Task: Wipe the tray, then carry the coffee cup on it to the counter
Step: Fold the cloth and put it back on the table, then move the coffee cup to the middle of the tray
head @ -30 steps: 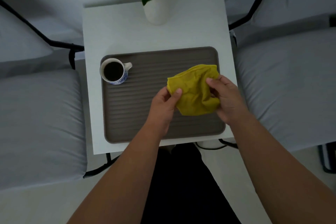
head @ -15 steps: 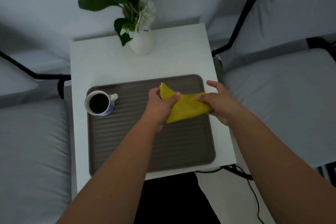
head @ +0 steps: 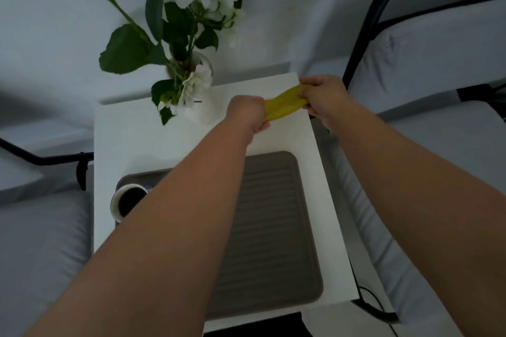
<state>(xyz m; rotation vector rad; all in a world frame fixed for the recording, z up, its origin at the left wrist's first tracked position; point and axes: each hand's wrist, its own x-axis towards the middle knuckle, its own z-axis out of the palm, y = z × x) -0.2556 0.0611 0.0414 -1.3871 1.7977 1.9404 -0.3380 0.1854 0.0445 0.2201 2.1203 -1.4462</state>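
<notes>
A ribbed grey-brown tray (head: 273,227) lies on a small white table (head: 131,134). The coffee cup (head: 126,201), white and full of dark coffee, stands at the tray's far left corner, partly hidden by my left forearm. Both hands are past the tray's far edge, above the table's far right corner. My left hand (head: 246,113) and my right hand (head: 323,97) each grip an end of a folded yellow cloth (head: 284,102), which stretches between them in the air.
A white vase (head: 201,112) with white flowers and big green leaves stands at the back of the table, just left of my left hand. Grey cushioned chairs with black metal frames (head: 367,24) flank the table. A black cable (head: 369,293) runs on the floor at the right.
Both hands lifted the yellow cloth off the tray and carried it away from me, past the tray's far edge. The cloth is now folded narrower. The cup has stayed put.
</notes>
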